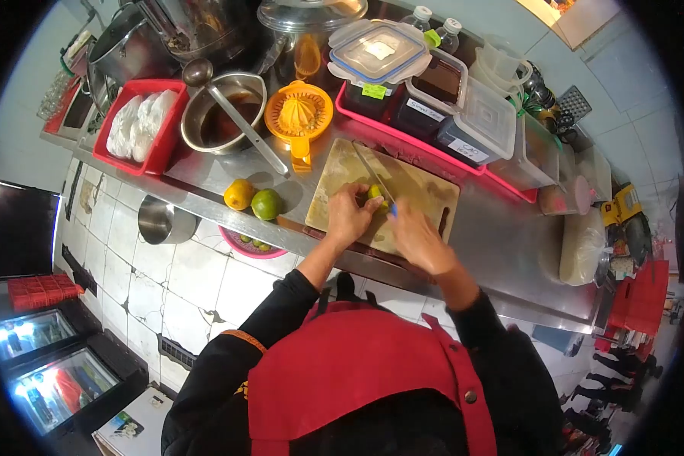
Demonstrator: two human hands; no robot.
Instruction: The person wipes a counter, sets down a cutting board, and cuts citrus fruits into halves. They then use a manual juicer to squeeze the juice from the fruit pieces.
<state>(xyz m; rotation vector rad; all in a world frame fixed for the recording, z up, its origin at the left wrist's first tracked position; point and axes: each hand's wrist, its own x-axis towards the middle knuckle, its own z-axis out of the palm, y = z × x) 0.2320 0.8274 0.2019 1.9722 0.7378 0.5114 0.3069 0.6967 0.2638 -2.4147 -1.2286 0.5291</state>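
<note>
1. Nearest the camera, a red apron (357, 365) and dark sleeves (505, 357) framed the metal counter (501, 247).
2. Above the cutting board (342, 171), the left hand (349, 216) was curled nearly closed, its thumb and fingertips pinching the cut green fruit (375, 190). The right hand (416, 237) was wrapped around the blue handle of the knife (374, 174), whose blade pointed away from the body; whether it touched the fruit could not be told.
3. The cut green fruit was over the board's middle. Judged by appearance, it was light, firm in the rind, soft and wet within, and probably slippery on its cut faces; the surest hold was by the rind, fingertips tucked back from the edge.
4. Left of the board, a whole green fruit (267, 204) and an orange-yellow fruit (239, 194) sat together near the counter's edge, likely to roll if nudged.
5. Farther out, an orange juicer (298, 114) stood near the board's corner; beside it, a ladle (243, 123) lay across a metal bowl (194, 125), its handle overhanging the counter.
6. Beyond the board, a pink tray (406, 141) of containers (479, 118) limited room past the knife's tip.
</note>
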